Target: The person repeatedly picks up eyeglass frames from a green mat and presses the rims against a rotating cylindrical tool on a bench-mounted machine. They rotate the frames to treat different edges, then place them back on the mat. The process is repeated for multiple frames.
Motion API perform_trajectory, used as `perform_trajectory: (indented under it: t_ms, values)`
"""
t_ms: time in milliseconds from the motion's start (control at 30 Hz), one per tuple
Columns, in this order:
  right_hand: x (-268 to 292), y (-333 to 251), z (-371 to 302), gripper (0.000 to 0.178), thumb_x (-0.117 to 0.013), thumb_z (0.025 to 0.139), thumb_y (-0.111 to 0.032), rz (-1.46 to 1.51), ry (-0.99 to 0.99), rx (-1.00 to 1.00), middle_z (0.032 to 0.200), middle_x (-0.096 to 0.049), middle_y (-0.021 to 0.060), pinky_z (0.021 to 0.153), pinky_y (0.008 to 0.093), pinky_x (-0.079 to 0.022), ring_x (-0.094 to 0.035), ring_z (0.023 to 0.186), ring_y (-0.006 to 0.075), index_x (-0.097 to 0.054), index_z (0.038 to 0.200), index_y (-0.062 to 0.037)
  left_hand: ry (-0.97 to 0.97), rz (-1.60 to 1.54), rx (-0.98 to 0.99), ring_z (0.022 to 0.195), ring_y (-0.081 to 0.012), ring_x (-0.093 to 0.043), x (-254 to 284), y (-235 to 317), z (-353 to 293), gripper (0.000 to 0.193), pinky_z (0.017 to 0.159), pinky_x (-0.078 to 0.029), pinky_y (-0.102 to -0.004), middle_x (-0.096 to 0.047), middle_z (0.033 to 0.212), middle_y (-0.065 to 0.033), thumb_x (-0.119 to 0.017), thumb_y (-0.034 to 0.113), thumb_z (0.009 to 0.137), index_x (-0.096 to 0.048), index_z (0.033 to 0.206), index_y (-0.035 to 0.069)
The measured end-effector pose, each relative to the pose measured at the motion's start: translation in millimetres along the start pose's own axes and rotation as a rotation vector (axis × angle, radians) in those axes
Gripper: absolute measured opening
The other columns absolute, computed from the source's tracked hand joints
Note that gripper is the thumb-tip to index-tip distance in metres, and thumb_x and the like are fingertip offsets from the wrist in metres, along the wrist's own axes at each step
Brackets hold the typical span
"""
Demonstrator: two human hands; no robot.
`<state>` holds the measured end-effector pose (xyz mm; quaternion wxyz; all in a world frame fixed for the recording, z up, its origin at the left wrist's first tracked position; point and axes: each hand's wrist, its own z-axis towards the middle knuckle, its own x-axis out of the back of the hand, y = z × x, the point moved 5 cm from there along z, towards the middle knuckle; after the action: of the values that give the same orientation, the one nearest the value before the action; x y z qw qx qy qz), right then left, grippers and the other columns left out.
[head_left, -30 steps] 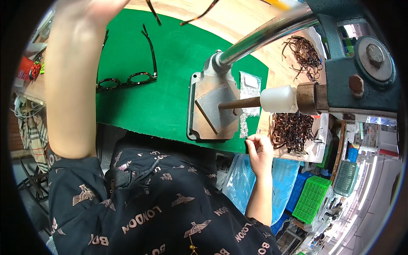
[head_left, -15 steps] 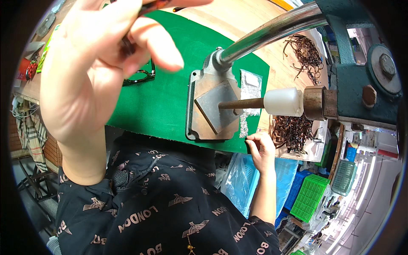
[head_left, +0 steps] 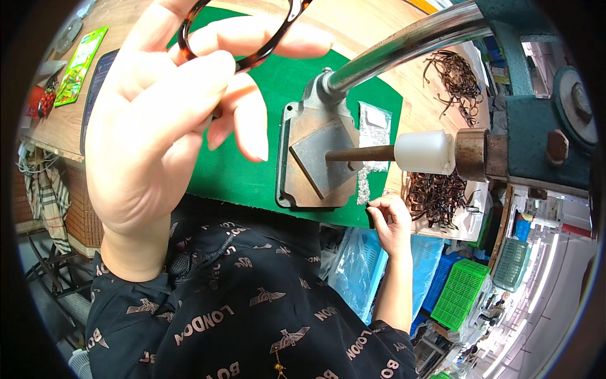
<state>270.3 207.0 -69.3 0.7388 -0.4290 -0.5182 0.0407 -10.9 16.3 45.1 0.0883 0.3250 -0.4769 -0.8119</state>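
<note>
Raised close at the upper left, my left hand [head_left: 170,120] is closed on a dark tortoiseshell eyeglass frame [head_left: 274,41]. One curved rim shows above the fingers; the rest is cut off or hidden. My right hand [head_left: 392,218] rests low at the front edge of the green mat [head_left: 233,170], thumb and forefinger pressed together. What they hold, if anything, is too small to name. Just beyond them lie small silvery bits [head_left: 363,189] and a clear plastic bag [head_left: 375,129] of similar pieces. Between the hands stands a hand press, its square steel plate [head_left: 315,167] below a rod.
The press's chrome column [head_left: 404,47] and white sleeve [head_left: 423,153] reach across the right. Brown tortoiseshell eyeglass temples lie in a far pile [head_left: 456,79] and a near pile [head_left: 435,199]. A green packet [head_left: 81,66] lies far left. Green [head_left: 461,294] and blue crates stand lower right.
My left hand has turned and shifted slightly right and down, bringing the eyeglass rim into view above the fingers. My right hand stays at the mat's edge.
</note>
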Motion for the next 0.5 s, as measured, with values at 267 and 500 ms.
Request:
perform_trajectory:
  t_ms: [267, 500]
  values:
    - [-2, -9, 6, 0.013, -0.066, 0.074, 0.004, -0.157, -0.085, 0.084, 0.078, -0.055, 0.0074, 0.065, 0.0268, -0.045, -0.055, 0.072, 0.018, -0.059, 0.082, -0.0019, -0.009, 0.209, 0.012, 0.052, -0.007, -0.053, -2, -2, -2, 0.077, 0.052, -0.043, -0.0128, -0.053, 0.118, -0.0252, -0.053, 0.026, 0.086, -0.009, 0.138, -0.01]
    - [-4, -13, 8, 0.011, -0.068, 0.073, 0.0, -0.199, -0.051, 0.101, 0.074, -0.057, 0.0074, 0.063, 0.0306, -0.045, -0.056, 0.069, 0.0216, -0.06, 0.079, -0.0032, -0.059, 0.169, 0.03, 0.05, -0.0086, -0.053, -5, -5, -6, 0.078, 0.05, -0.043, -0.0133, -0.054, 0.115, -0.0252, -0.054, 0.026, 0.084, -0.011, 0.137, -0.01]
